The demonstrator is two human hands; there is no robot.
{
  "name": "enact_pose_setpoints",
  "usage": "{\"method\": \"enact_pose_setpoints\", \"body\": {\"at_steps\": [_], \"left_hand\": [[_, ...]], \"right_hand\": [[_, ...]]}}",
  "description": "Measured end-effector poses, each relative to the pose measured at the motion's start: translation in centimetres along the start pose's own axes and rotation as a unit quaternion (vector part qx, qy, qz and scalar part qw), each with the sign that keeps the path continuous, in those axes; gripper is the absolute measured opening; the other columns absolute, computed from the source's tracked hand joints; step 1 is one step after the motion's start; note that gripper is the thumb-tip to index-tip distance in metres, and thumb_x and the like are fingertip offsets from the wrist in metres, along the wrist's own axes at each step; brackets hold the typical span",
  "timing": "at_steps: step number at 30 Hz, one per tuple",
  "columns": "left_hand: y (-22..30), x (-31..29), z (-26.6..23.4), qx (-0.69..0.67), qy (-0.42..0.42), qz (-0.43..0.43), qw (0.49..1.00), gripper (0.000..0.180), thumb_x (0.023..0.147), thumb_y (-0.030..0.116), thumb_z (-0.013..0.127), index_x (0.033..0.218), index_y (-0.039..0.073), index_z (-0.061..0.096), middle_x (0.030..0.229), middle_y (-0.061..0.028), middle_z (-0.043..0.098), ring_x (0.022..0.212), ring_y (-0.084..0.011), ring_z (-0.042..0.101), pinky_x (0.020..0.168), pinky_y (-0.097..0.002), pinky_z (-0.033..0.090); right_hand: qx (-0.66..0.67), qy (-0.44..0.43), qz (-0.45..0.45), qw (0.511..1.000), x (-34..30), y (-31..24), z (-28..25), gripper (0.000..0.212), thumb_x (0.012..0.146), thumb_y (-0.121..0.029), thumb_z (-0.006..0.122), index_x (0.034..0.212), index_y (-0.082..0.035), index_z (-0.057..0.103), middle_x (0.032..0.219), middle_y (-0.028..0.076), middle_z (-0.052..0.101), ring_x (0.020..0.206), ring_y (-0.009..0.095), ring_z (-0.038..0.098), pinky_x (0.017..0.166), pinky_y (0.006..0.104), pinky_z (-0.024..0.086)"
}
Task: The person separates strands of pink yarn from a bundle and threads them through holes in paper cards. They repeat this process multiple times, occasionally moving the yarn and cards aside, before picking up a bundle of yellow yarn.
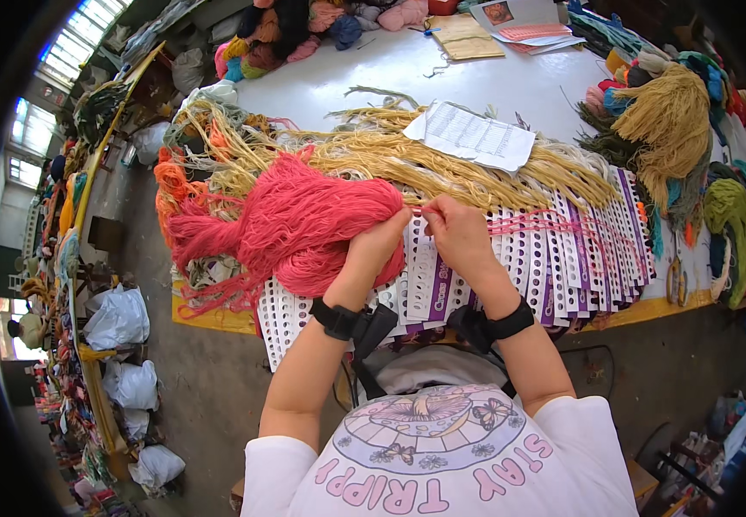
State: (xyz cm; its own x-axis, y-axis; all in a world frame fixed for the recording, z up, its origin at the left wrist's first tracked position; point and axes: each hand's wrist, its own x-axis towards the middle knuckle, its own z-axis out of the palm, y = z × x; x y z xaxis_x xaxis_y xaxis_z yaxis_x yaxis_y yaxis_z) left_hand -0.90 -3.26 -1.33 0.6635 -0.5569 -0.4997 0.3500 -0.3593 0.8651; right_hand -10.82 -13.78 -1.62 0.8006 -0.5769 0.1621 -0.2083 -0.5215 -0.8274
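A large bundle of coral-pink yarn [304, 220] lies across the near left part of the table. My left hand [376, 246] is closed on its right end. Just to the right, my right hand [461, 231] is pinched around a pink strand, close to the left fingertips. Below both hands is a row of overlapping white and purple cards [429, 284] punched with round holes. Several pink strands [554, 226] run over the cards to the right of my right hand. Long tan yarn strands [364, 159] stretch behind the cards, partly covered by a printed paper sheet [474, 138].
Orange yarn [174, 185] sits at the table's left end. Scissors [676, 280] lie by the right front edge. Heaped yarn skeins [666, 121] fill the right side. A brown pad [468, 37] and papers rest at the back. White plastic bags [118, 319] stand on the left floor.
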Motion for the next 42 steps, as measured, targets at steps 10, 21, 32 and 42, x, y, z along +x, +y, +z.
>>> {"method": "enact_pose_setpoints", "body": {"at_steps": [10,21,32,42], "left_hand": [[-0.3,1.0,-0.2,0.063,-0.002,0.055,0.997,0.012,0.078,0.015,0.059,0.078,0.003,0.060,0.066,-0.0025,0.057,0.055,-0.0110,0.052,0.050,-0.0237,0.041],[-0.4,1.8,-1.4,-0.196,-0.168,-0.156,0.953,0.011,0.081,0.015,0.058,0.082,0.004,0.059,0.065,-0.0031,0.057,0.049,-0.0096,0.050,0.045,-0.0221,0.044],[1.2,0.8,-2.2,-0.236,-0.089,-0.085,0.964,0.017,0.079,0.016,0.055,0.088,0.002,0.060,0.068,-0.0014,0.055,0.058,-0.0081,0.049,0.052,-0.0204,0.041],[0.3,-0.5,-0.9,0.133,-0.103,0.085,0.982,0.031,0.082,0.033,0.057,0.097,0.005,0.061,0.064,0.0017,0.052,0.056,-0.0071,0.048,0.052,-0.0197,0.040]], "right_hand": [[0.060,0.064,0.058,0.994,0.0,0.6,0.7,0.014,0.073,-0.015,0.058,0.075,-0.001,0.060,0.065,0.014,0.059,0.058,0.027,0.059,0.054,0.0331,0.046],[0.073,0.069,0.000,0.995,0.1,0.4,0.5,0.011,0.068,-0.011,0.063,0.076,-0.003,0.063,0.070,0.011,0.059,0.061,0.022,0.059,0.056,0.0298,0.045],[0.088,0.080,-0.022,0.993,-0.2,1.4,0.6,0.012,0.070,-0.011,0.065,0.077,-0.002,0.063,0.072,0.012,0.059,0.066,0.026,0.058,0.060,0.0320,0.045],[0.046,0.043,0.074,0.995,0.0,0.5,0.8,0.028,0.083,-0.029,0.052,0.073,-0.003,0.054,0.071,0.011,0.056,0.064,0.028,0.055,0.057,0.0364,0.043]]}}
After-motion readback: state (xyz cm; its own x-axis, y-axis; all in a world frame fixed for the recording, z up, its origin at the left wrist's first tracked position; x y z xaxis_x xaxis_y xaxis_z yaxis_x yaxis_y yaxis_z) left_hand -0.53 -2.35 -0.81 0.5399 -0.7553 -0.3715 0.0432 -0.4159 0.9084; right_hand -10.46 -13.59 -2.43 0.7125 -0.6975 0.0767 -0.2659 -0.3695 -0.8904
